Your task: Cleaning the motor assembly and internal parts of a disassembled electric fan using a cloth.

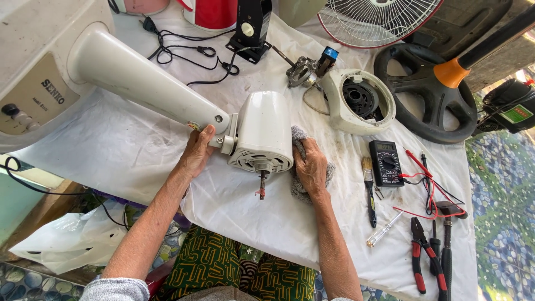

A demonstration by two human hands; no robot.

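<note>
Tabletop (139, 161): fan motor (262, 136) between hands

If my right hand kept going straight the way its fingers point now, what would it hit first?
Your right hand, pressing a grey rag on the white fan motor housing, points up the table. Past the rag, the first thing looks to be the open white casing, though depth is hard to judge.

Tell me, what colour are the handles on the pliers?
The pliers have red and black handles, seen in the head view.
</note>
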